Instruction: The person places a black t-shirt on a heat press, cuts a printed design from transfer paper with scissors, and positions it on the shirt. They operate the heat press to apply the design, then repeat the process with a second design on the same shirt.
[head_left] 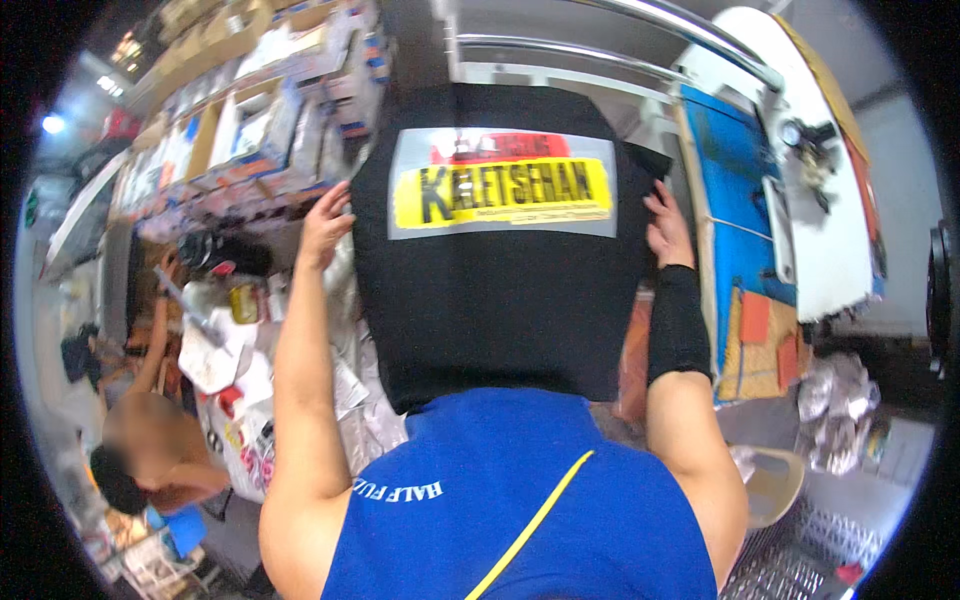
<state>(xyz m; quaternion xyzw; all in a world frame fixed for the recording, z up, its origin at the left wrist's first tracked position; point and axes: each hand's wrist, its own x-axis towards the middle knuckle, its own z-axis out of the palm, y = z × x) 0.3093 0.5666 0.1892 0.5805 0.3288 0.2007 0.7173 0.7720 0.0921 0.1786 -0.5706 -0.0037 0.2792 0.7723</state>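
Note:
A black T-shirt (490, 320) is spread out in front of me, its lower edge reaching my blue top. Across its upper part lies a pale, shiny rectangular sheet (403, 160) bearing a red and yellow printed design with dark lettering. My left hand (327, 222) pinches the shirt's left edge beside the print. On the opposite edge, my right hand (669, 222) grips the cloth near the shoulder, its fingers curled and slightly blurred. What supports the shirt is hidden beneath it.
Metal rails (590, 50) cross behind the shirt. To the right are a blue board (735, 190) and a white rounded machine part (830, 240). Stacked boxes (250, 130) fill the far left. Below them is a cluttered table (215, 365), with another person (160, 440) beside it.

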